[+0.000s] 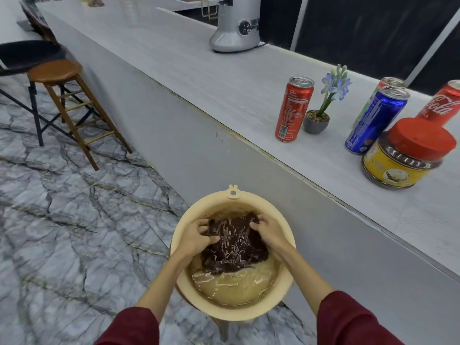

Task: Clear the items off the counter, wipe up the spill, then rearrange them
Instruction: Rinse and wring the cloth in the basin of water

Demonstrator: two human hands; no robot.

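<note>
- Cream plastic basin, seen from the head camera, sits low in front of the counter on a stand that is mostly hidden; it holds cloudy water.
- A dark brown cloth lies soaked in the basin's far half.
- The left hand has its fingers curled into the cloth's left edge, grasping it; the right hand clenches the cloth's upper right corner. Both sleeves are dark red.
- On the counter to the right stand a red cola can, just beside it a small grey pot with a blue flower, then a blue can, a partly hidden can behind the blue one, another red cola can at the frame's edge, and a jar with a red lid nearest the counter's front.
- Further along the counter stands a silver appliance.
- A wooden stool stands on the marble floor at left.
</note>
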